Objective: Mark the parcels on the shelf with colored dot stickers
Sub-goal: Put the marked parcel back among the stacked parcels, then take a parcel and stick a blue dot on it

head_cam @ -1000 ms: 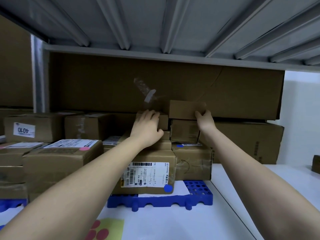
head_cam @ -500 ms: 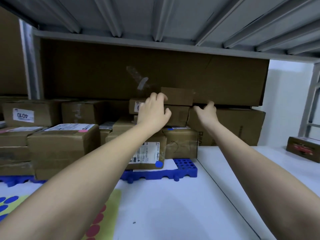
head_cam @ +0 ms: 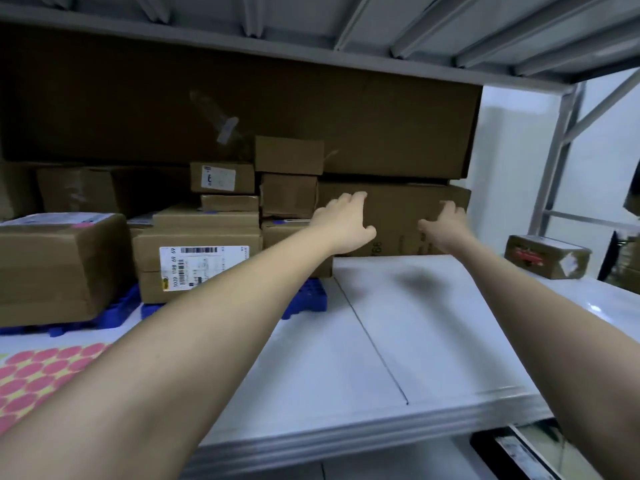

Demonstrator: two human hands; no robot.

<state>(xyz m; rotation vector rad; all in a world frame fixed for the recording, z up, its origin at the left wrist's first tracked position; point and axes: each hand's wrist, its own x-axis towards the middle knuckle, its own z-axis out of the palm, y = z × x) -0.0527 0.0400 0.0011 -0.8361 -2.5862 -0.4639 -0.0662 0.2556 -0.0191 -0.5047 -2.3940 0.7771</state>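
Both my arms reach toward a long low cardboard box point(head_cam: 394, 216) at the back of the white shelf point(head_cam: 398, 323). My left hand point(head_cam: 343, 220) lies with straight fingers on the box's front left part. My right hand point(head_cam: 446, 226) reaches the box's front right part with fingers relaxed; contact is blurred. Neither hand holds anything. Left of that box stand stacked small parcels point(head_cam: 289, 194), topped by a plain small box point(head_cam: 289, 155). A sheet of pink dot stickers point(head_cam: 38, 372) lies at the near left.
A very long carton point(head_cam: 242, 112) lies across the back, on top of the low box. More labelled parcels point(head_cam: 197, 258) and a big box point(head_cam: 59, 265) sit on a blue pallet point(head_cam: 304, 299) at left. A small taped box point(head_cam: 545, 256) stands far right. Shelf beams are overhead.
Both hands left the small stacked boxes and moved right and down to the long low box. The view swung right and the pink sticker sheet came into sight.
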